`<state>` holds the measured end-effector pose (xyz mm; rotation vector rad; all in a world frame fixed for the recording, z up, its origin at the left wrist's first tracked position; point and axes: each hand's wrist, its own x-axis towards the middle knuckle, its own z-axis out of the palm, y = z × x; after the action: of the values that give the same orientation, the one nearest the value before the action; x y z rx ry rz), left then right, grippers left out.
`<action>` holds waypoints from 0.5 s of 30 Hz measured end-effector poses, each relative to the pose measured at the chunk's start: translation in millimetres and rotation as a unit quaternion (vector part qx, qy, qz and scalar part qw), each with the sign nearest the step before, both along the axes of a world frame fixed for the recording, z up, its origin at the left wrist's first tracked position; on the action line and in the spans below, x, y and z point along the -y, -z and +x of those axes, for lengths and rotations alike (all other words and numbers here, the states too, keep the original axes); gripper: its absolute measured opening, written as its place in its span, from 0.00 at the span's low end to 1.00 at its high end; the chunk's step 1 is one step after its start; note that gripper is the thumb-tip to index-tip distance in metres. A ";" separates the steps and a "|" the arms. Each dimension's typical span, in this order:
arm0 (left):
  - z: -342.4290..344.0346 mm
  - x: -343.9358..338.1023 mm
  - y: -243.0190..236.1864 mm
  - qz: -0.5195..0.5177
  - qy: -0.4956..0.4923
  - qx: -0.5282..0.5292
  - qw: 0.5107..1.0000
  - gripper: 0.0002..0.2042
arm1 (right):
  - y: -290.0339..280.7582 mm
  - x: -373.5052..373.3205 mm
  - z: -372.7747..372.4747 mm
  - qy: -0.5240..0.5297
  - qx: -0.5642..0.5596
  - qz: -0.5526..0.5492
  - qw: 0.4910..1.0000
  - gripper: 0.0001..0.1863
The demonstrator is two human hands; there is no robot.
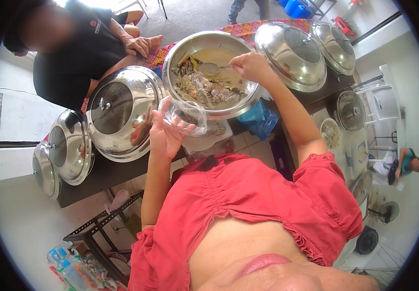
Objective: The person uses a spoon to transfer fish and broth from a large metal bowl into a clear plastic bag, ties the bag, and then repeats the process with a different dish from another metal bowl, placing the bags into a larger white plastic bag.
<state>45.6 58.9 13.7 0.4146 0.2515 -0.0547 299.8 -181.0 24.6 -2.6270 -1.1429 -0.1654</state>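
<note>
A large steel pot [208, 97] holds a pale creamy stew with fish pieces and green strips. My right hand [246, 68] grips the handle of a ladle [210, 69] whose bowl rests in the stew. At the pot's near-left rim, my left hand [169, 127] holds a thin clear plastic bag [187, 116], with fingertips showing through it. A blue plastic bag [257, 121] lies against the pot's near-right side, beside a white tray or container [204, 141] that is partly hidden under my left hand's bag.
Steel lidded dishes [287, 53] line the counter [88, 189] on both sides of the pot. A person in black [73, 77] sits across at the left. Another seated person [408, 165] is far right. A metal rack [88, 237] stands lower left; more lidded pans [350, 110] are at right.
</note>
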 end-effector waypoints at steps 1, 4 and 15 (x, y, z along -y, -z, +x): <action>0.1 -0.2 0.3 0.000 0.000 0.000 1.000 0.26 | 4.0 0.5 3.4 0.021 -0.070 0.005 0.997 0.11; 0.3 -1.1 1.5 0.001 -0.005 -0.006 1.000 0.26 | 11.1 13.7 25.8 0.048 -0.179 -0.003 0.983 0.13; 0.8 -0.5 5.9 -0.014 -0.003 0.035 0.999 0.25 | -9.7 47.8 37.0 0.072 -0.219 0.074 0.970 0.12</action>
<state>46.4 59.4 7.7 0.3865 0.1822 -0.0385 336.8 -228.8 34.2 -2.4398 -0.7609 0.2800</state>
